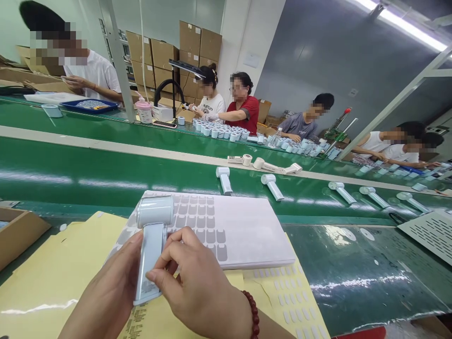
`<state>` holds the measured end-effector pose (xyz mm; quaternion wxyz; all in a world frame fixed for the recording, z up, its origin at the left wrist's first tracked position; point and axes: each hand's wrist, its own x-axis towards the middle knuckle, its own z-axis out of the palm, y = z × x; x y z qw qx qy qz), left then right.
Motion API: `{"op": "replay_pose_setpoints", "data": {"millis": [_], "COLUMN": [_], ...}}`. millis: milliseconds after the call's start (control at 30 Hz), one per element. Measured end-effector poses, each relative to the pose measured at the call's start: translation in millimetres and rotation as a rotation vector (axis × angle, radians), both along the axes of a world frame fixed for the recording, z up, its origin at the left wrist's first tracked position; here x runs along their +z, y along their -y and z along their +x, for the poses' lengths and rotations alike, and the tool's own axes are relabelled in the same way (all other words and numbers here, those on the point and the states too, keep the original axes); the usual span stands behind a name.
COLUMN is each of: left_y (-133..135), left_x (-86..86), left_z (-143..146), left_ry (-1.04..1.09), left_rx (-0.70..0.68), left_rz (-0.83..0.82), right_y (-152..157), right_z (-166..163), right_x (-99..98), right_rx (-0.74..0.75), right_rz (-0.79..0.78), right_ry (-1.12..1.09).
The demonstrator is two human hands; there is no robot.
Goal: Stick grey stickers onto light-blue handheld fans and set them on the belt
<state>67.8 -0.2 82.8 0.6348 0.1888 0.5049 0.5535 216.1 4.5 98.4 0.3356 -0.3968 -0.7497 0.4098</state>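
Note:
A light blue hair-dryer-shaped housing point(152, 256), with a round barrel head and a flat handle, is tilted upright in front of me. My left hand point(118, 278) wraps the handle from the left. My right hand point(194, 278) has thumb and index finger pinched against the lower handle; whatever is between the fingertips is too small to make out. Behind the housing lies a stack of white label sheets point(250, 230) with rows of grey rounded shapes. Yellow backing sheets point(70, 263) spread beneath it, some carrying small pale oval stickers point(291, 285).
Similar blue housings point(224, 180) lie along the green conveyor belt point(169, 174), with white ones point(268, 165) on its far rail. A cardboard box point(21, 230) is at left, a slotted metal plate point(431, 235) at right. Several people work across the belt.

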Motion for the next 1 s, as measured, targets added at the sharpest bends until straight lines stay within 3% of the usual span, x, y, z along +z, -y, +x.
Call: {"op": "replay_pose_setpoints", "data": {"millis": [200,433,500,567,700,833,1000], "left_y": [8.2,3.8,-0.6,-5.6,-26.3,-71.0,-144.3], "left_x": [3.4,-11.2,-12.6,-8.5,6.5,21.8,39.4], "left_z": [-5.3,-15.3,-19.2,-21.9,-31.6,-53.1,-69.6], "left_ry": [0.018,-0.132,-0.139,-0.149,-0.214,-0.23,-0.386], "left_rx": [-0.164,-0.305,-0.308,-0.243,-0.148,-0.077,-0.02], "left_rz": [0.034,0.135,0.114,0.078,0.013,-0.001,0.049], "right_y": [-2.8,-9.8,-11.9,-14.6,-19.5,-17.8,-13.4], "right_z": [2.8,7.9,13.6,24.6,57.5,83.9,94.1], "right_x": [0.0,5.4,4.0,0.8,-12.1,-32.3,-63.0], "right_rx": [-0.024,-0.05,-0.088,-0.161,-0.323,-0.41,-0.378], "right_rz": [0.051,-0.237,-0.288,-0.227,0.04,0.172,0.389], "right_ry": [-0.028,-0.302,-0.453,-0.48,-0.032,0.428,0.505]}}
